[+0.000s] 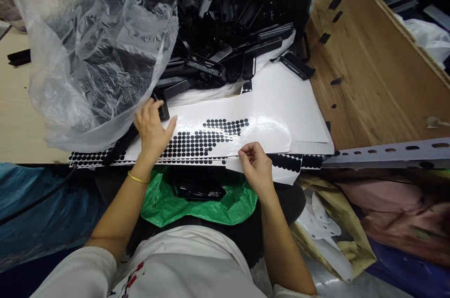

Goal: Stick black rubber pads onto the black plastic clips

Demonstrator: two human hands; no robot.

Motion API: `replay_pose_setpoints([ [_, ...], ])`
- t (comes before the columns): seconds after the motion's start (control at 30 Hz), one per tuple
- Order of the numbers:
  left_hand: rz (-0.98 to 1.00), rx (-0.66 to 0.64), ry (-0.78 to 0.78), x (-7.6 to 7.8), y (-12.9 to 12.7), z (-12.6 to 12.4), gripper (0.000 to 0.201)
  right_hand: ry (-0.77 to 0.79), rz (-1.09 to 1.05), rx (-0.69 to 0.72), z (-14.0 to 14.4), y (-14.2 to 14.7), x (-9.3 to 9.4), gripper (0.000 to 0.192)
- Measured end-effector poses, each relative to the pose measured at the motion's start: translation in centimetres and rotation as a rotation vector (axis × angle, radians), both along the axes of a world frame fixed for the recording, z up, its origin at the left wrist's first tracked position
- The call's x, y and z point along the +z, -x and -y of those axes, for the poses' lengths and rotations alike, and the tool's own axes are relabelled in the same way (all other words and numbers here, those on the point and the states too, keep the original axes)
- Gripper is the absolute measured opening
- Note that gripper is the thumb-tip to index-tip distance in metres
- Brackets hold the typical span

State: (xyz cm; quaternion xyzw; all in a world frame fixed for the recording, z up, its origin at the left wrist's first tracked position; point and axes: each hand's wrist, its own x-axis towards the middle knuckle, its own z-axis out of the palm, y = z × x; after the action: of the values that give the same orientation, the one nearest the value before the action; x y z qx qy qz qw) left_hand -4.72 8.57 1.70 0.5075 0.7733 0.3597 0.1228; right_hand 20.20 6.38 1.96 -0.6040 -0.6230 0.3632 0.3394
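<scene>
My left hand (152, 125) rests over the left part of a white sticker sheet (190, 117), thumb stretched out and fingers apart. Its fingertips touch or hover by a small ribbed black plastic part (163, 110). Rows of black round stickers (191, 143) cover the middle of the sheet. Above the sheet's near edge my right hand (256, 167) is closed in a pinch, thumb against forefinger; what lies between them is too small to make out. Left of my left hand a dark strip-shaped part (121, 145) lies across another dotted sheet.
A heap of black plastic parts (225, 21) fills the back of the table. A clear plastic bag (112, 54) bulges at left, and a wooden board (372, 63) stands at right. Below the table edge, a green bag (200, 216) holds a glossy black part (198, 191).
</scene>
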Motion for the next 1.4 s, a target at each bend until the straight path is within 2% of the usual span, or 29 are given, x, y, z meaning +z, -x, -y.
replay_pose_setpoints([
  [0.07, -0.179, 0.068, 0.026, -0.8, 1.4, -1.9, 0.048, 0.007, 0.002, 0.026, 0.1, 0.2, 0.0, 0.006],
  [0.17, -0.208, 0.030, -0.010, -2.1, 2.3, -2.9, 0.030, 0.023, 0.021, 0.087, 0.3, 1.0, -0.2, 0.007],
  [0.3, -0.205, -0.058, -0.175, -3.6, 1.2, -1.2, 0.013, 0.049, 0.131, 0.206, 0.4, 2.9, -0.7, 0.010],
  [0.37, -0.208, -0.112, -0.206, -4.0, 0.2, -0.1, 0.008, 0.063, 0.245, 0.257, 0.4, 4.1, -1.1, 0.008],
  [0.53, -0.300, -0.257, -0.054, -3.9, -2.1, 0.5, 0.019, 0.078, 0.542, 0.212, 0.0, 6.4, -2.1, 0.008],
  [0.6, -0.328, -0.254, -0.015, -3.5, -2.6, 0.0, 0.016, 0.087, 0.542, 0.203, -0.3, 6.5, -2.4, 0.006],
  [0.67, -0.290, -0.245, -0.040, -3.2, -2.9, -0.3, 0.011, 0.086, 0.472, 0.208, -0.6, 6.1, -2.6, 0.003],
  [0.77, -0.033, -0.227, -0.113, -2.9, -3.3, 0.2, 0.011, 0.080, 0.247, 0.210, -0.8, 5.1, -2.7, 0.009],
  [0.93, 0.730, -0.108, -0.106, -3.0, -4.6, 2.9, 0.012, 0.142, -0.286, 0.127, -0.4, 4.3, -2.4, 0.015],
  [1.03, 1.225, -0.141, -0.095, -2.7, -6.0, 4.3, 0.014, 0.191, -0.489, 0.094, -0.1, 4.6, -1.7, 0.017],
  [1.1, 1.430, -0.203, -0.046, -2.4, -6.9, 5.0, 0.017, 0.212, -0.580, 0.077, 0.1, 4.9, -1.3, 0.019],
  [1.2, 1.551, -0.256, 0.047, -2.1, -7.9, 5.8, 0.019, 0.198, -0.618, 0.049, 0.2, 5.2, -0.8, 0.020],
  [1.4, 1.596, -0.294, 0.130, -1.7, -8.5, 6.5, 0.023, 0.141, -0.514, 0.006, 0.3, 5.0, -0.6, 0.017],
])
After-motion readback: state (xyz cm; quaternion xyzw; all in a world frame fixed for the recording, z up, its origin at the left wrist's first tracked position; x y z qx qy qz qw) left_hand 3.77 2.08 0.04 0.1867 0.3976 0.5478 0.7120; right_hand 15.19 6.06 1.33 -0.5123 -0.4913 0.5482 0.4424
